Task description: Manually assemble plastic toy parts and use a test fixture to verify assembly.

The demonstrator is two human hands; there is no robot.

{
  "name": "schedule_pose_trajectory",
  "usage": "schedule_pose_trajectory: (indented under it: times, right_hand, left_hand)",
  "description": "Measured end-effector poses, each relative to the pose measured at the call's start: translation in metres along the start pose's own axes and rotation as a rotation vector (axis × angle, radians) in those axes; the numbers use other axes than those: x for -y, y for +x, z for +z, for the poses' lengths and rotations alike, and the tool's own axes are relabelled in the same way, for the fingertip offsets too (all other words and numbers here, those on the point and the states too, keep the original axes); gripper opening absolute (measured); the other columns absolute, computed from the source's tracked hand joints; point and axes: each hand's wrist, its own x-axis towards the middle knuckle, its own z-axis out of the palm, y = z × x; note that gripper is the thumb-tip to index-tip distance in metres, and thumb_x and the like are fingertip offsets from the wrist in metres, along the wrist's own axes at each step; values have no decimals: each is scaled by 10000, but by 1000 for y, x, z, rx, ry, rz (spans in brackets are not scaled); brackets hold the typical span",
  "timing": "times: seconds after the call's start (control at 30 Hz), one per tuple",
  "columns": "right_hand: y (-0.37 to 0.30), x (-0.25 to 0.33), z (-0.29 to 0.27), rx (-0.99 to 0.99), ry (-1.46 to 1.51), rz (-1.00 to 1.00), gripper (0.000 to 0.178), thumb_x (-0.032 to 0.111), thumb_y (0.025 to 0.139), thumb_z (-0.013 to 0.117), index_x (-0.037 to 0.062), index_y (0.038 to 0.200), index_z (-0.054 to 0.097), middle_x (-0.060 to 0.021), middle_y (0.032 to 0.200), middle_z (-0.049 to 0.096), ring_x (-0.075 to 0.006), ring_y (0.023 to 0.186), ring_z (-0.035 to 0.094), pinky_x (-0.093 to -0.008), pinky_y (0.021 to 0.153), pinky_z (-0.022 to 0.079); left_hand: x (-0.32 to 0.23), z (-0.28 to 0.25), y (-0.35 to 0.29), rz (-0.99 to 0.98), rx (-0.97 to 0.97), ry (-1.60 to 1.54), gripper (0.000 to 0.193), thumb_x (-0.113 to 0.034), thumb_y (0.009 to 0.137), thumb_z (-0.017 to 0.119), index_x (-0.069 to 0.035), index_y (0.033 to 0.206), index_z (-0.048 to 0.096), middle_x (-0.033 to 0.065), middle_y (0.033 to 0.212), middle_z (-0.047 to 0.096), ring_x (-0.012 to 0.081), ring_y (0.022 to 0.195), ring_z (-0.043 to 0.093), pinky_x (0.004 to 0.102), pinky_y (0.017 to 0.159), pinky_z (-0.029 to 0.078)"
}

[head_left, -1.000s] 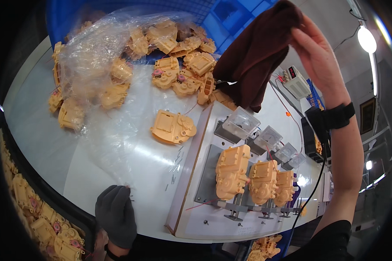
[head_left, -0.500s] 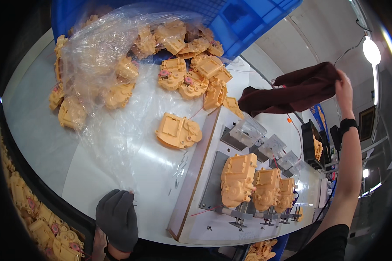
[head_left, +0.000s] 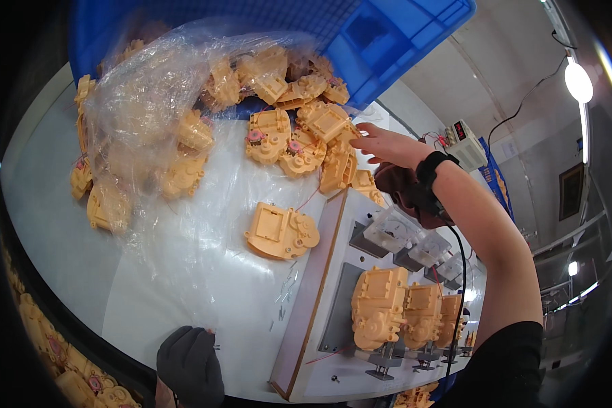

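My left hand [head_left: 190, 367], in a grey glove, rests low on the table with its fingers curled together. Small thin pins show at its fingertips; what it grips I cannot make out. My bare right hand [head_left: 391, 146] reaches over the far end of the fixture board, fingers stretched apart beside a yellow plastic gear housing [head_left: 325, 122] on a pile. Whether they touch is unclear. Under the right wrist lies a dark brown cloth [head_left: 404, 190], partly hidden. A single yellow housing [head_left: 282, 231] lies on the table between the hands.
A tipped blue crate [head_left: 387, 41] and clear plastic bag [head_left: 149, 95] spill several housings. The fixture board [head_left: 306, 306] carries several mounted housings [head_left: 377, 306] and clear blocks [head_left: 391, 231]. Loose metal pins [head_left: 282, 309] lie beside it. A power supply [head_left: 466, 146] stands behind.
My right hand has swung left and down from holding up the brown cloth, which is now out of its fingers. The left hand stays by the table edge. The whole view has shifted slightly.
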Motion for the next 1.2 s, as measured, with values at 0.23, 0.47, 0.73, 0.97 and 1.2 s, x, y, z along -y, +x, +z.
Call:
schedule_pose_trajectory:
  times: [0.23,0.47,0.73,0.97,1.2]
  right_hand:
    - [-13,16,-10,95,237,-241,571,263,941,654,65,1429,434,-95,1236,604,-144,1122,614,-287,966,491]
    - [-67,68,-9,246,162,-334,428,269,954,624,76,1329,544,-32,1073,675,-117,990,643,-261,892,491]
    - [-46,-5,-1,228,-461,170,842,503,850,694,57,1482,358,-123,1202,639,-211,942,650,-315,870,517]
    - [-31,-16,6,288,-620,98,810,428,799,689,40,1457,418,-169,1272,633,-278,1143,621,-339,962,485]
    - [-19,-31,7,374,-707,48,474,304,805,660,33,1194,647,-116,1097,679,-227,977,646,-343,860,495]
  left_hand:
    - [-1,-2,4,43,3,-11,211,42,858,622,22,1065,660,180,1026,666,374,961,639,448,842,508]
    - [-3,-3,4,-14,-7,-48,232,88,821,617,18,1041,640,161,1005,647,359,935,629,435,822,493]
    - [-1,-3,2,3,-6,-40,208,70,813,626,14,1013,641,155,989,649,357,925,630,438,814,494]
    - [0,-5,2,-8,21,-32,202,61,818,618,19,1014,639,163,988,645,362,921,624,446,814,490]
    - [1,-6,2,-16,42,-39,225,68,817,615,13,1034,639,166,998,640,365,923,623,449,815,490]
